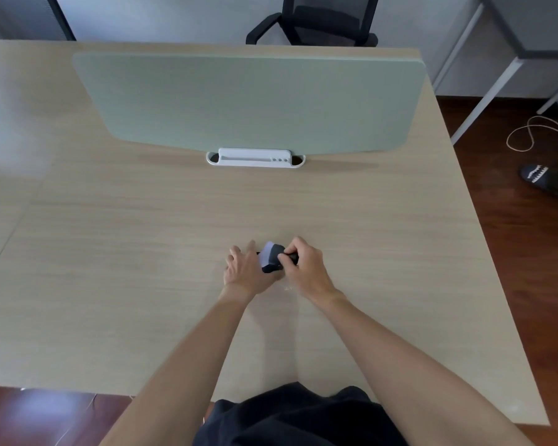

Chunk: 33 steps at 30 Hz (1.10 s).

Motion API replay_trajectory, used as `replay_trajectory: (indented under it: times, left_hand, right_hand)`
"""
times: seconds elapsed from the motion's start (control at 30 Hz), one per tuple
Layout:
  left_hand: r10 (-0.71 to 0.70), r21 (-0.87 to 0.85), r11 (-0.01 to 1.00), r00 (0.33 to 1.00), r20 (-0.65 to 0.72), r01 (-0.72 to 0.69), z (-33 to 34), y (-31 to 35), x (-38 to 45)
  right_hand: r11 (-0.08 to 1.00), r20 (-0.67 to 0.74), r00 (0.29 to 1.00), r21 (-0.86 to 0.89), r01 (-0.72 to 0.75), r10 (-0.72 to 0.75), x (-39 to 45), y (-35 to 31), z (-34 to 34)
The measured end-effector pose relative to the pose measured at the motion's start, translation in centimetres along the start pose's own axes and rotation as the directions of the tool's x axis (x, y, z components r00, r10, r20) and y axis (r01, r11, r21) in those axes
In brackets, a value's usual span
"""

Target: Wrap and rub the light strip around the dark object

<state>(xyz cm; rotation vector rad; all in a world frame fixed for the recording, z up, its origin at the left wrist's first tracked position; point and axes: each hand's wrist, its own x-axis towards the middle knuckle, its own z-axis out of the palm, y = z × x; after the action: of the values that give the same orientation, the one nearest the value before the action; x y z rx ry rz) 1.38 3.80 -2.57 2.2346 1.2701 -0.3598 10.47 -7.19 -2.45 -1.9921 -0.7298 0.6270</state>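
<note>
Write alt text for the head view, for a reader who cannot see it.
Two bare hands meet over a small dark block with a pale lilac face on a light wooden desk: the left hand lies beside it with straight fingers, the right hand pinches its black end. Behind stand a sage-green divider panel and a white plastic cable tray.

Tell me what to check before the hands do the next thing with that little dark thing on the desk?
1. Right hand holds the small dark object: ok, fingers pinch its right end.
2. Left hand steadies it: ok, resting against its left side, fingers straight.
3. Object close to the desk: ok.
4. What the object is: cannot tell, too small.
5. Room in front: ok, the white tray and green divider stand far off.
</note>
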Motion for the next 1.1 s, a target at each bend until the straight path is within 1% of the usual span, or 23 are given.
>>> replay_trajectory:
  times: [0.07, 0.13, 0.2, 0.27, 0.37, 0.43, 0.5, 0.6, 0.7, 0.8, 0.9, 0.97, 1.03, 1.1]
  left_hand:
    - [0.002, -0.011, 1.000, 0.999, -0.041, -0.003, 0.3, 0.2, 0.0]
    - [0.025, 0.020, 1.000, 0.998, -0.052, -0.024, 0.3, -0.1, 0.1]
    - [0.064, 0.061, 0.996, 0.997, -0.050, -0.060, 0.3, -0.6, 0.3]
    - [0.102, 0.096, 0.991, 0.993, -0.053, -0.096, 0.4, -1.2, 0.4]
    - [0.106, 0.107, 0.989, 0.994, -0.040, -0.101, 0.6, -1.5, 0.4]
    - [0.058, 0.140, 0.989, 0.997, -0.052, -0.051, 0.7, -1.1, 0.1]
    - [0.015, 0.149, 0.989, 0.994, -0.106, 0.001, 0.8, -0.2, -0.3]
    - [-0.007, 0.118, 0.993, 0.989, -0.145, 0.025, 1.0, 0.9, -0.3]
    - [-0.035, 0.084, 0.995, 0.991, -0.132, 0.046, 1.0, 1.1, 0.1]
    - [-0.024, -0.018, 1.000, 0.996, -0.085, 0.023, 0.9, 1.1, 0.2]
    - [0.025, -0.094, 0.995, 0.998, -0.061, -0.030, 0.6, 0.9, 0.2]
    - [0.069, -0.149, 0.986, 0.997, -0.035, -0.074, 0.4, 0.7, 0.4]
    - [0.107, -0.207, 0.973, 0.994, -0.001, -0.105, 0.1, 0.5, 0.5]
    - [0.092, -0.242, 0.966, 0.996, -0.002, -0.090, 0.0, 0.6, 0.4]
  right_hand:
    - [1.000, 0.079, 0.997, -0.023, 0.003, -0.001, 0.0, -0.1, 0.7]
    - [0.997, 0.117, 0.992, -0.066, -0.036, 0.044, 0.0, 0.4, 0.9]
    - [0.991, 0.073, 0.994, -0.114, -0.072, 0.080, 0.0, 1.0, 0.3]
    - [0.980, -0.012, 0.995, -0.172, -0.098, 0.097, 0.0, 1.6, -0.5]
    - [0.969, -0.113, 0.989, -0.216, -0.122, 0.099, 0.3, 1.7, -1.4]
    - [0.977, -0.122, 0.990, -0.193, -0.094, 0.071, 0.4, 1.2, -1.3]
    - [0.988, -0.086, 0.996, -0.149, -0.050, 0.037, 0.4, 0.5, -0.5]
    - [0.997, -0.027, 0.999, -0.073, -0.025, 0.023, 0.3, -0.2, 0.8]
    - [0.995, 0.006, 0.996, -0.045, -0.086, 0.086, 0.5, 0.2, 0.9]
    - [0.985, -0.041, 0.987, -0.067, -0.158, 0.156, 0.7, 1.2, -0.4]
    - [0.969, -0.112, 0.973, -0.121, -0.215, 0.201, 0.9, 2.0, -2.0]
    - [0.969, -0.144, 0.965, -0.080, -0.232, 0.219, 1.0, 2.0, -2.4]
    - [0.976, -0.155, 0.964, 0.003, -0.217, 0.215, 1.1, 1.4, -2.0]
    - [0.976, -0.127, 0.969, 0.086, -0.200, 0.210, 1.1, 0.4, -1.1]
